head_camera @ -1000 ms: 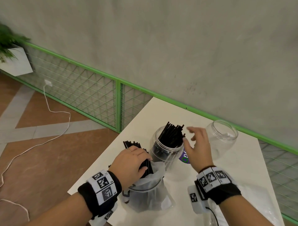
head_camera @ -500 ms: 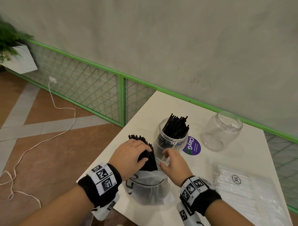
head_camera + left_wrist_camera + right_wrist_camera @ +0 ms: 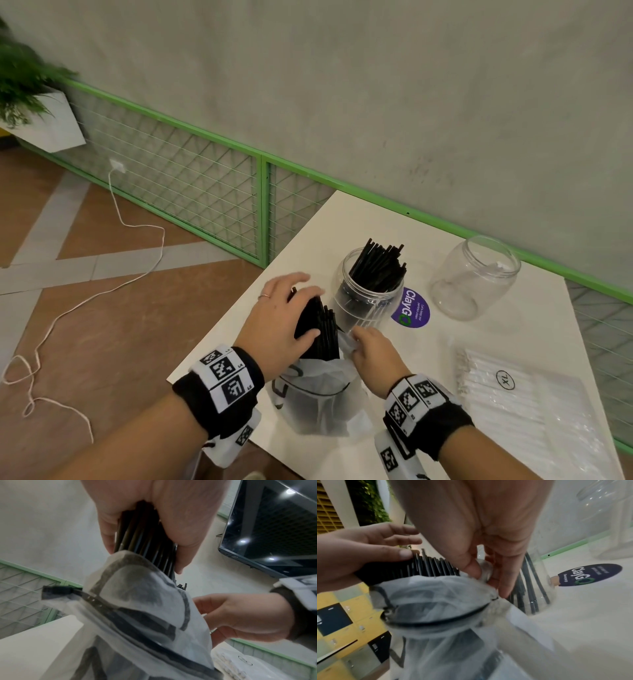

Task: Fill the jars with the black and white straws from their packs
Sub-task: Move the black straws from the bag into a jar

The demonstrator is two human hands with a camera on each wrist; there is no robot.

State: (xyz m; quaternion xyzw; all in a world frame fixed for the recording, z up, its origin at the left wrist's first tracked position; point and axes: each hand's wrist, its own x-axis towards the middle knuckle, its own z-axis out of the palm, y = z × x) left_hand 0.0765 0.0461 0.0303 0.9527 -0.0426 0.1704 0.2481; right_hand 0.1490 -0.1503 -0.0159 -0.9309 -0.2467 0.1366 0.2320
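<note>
Nearest, the translucent pack (image 3: 317, 401) stands at the near left corner of the white table (image 3: 534, 329), its lower part bunched and its depth hard to judge through the cloudy plastic. The right hand (image 3: 375, 353) pinches the pack's rim between thumb and fingers, likely to pin it down so the bundle slides out cleanly. The left hand (image 3: 279, 322) is curled round a bundle of black straws (image 3: 320, 329), thumb on one side and fingers on the other; the bundle's lower ends are hidden inside the pack. Just beyond stands the jar (image 3: 368, 301) partly filled with black straws, close enough for a short transfer. To the near right lies the white straw pack (image 3: 534, 414), unopened as far as I can tell, cut off by the frame. Farthest right stands the empty jar (image 3: 474, 277), presumably awaiting the white straws.
</note>
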